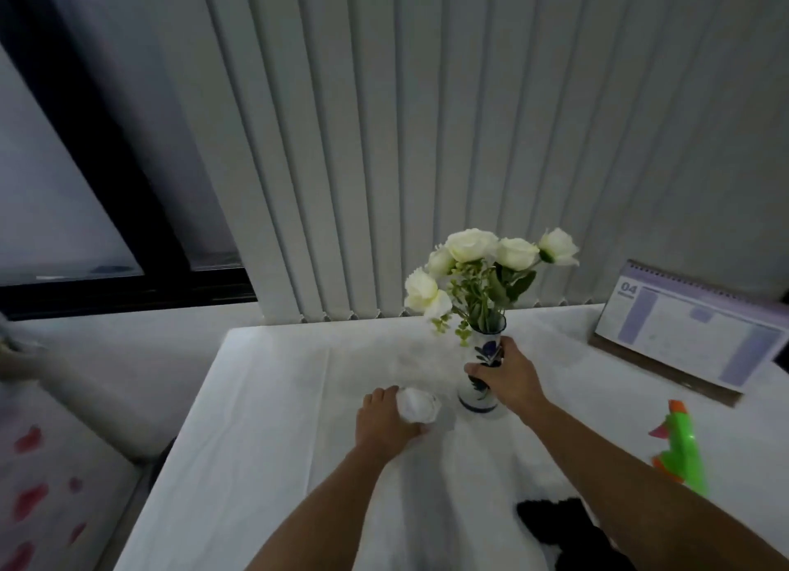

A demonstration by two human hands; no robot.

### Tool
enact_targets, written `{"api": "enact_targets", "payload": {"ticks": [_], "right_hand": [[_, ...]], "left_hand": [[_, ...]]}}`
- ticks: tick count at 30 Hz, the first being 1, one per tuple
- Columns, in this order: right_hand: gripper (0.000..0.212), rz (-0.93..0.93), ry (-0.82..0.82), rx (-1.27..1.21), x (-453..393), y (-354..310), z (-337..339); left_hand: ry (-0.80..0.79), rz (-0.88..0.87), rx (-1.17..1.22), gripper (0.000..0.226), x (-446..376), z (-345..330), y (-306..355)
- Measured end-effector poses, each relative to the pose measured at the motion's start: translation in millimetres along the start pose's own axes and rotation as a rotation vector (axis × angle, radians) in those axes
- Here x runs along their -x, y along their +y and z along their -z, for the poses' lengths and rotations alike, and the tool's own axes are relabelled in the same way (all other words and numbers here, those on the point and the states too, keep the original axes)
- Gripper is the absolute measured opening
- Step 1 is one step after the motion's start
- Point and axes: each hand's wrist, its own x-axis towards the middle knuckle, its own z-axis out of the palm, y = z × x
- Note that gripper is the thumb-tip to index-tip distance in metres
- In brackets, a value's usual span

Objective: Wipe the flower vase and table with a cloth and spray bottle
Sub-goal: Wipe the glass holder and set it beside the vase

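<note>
A white vase with blue flower painting (478, 395) stands upright on the white-covered table (277, 400), holding white roses (474, 246). My right hand (508, 378) is wrapped around the vase's middle from the right. Just left of the vase's foot, my left hand (384, 421) presses a bunched white cloth (420, 405) onto the table. A green spray bottle with orange trigger and nozzle (683, 446) stands at the right, apart from both hands.
A desk calendar (691, 335) leans at the back right. A black object (555, 523) lies near the front edge under my right forearm. Vertical blinds hang behind the table. A floral-patterned surface (38, 498) lies to the left, below table height.
</note>
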Motion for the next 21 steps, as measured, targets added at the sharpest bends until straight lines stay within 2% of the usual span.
{"api": "enact_targets", "payload": {"ticks": [8, 17, 21], "right_hand": [[0.043, -0.049, 0.05, 0.001, -95.7, 16.6, 39.2], [0.044, -0.068, 0.053, -0.003, -147.1, 43.0, 60.4], [0.045, -0.062, 0.014, -0.002, -157.6, 46.8, 62.9]], "left_hand": [[-0.071, -0.019, 0.024, 0.092, -121.3, -36.9, 82.2], [-0.091, -0.019, -0.01, 0.087, -187.4, -87.0, 122.1], [-0.075, -0.042, -0.044, 0.097, -191.2, -97.1, 122.4]]}}
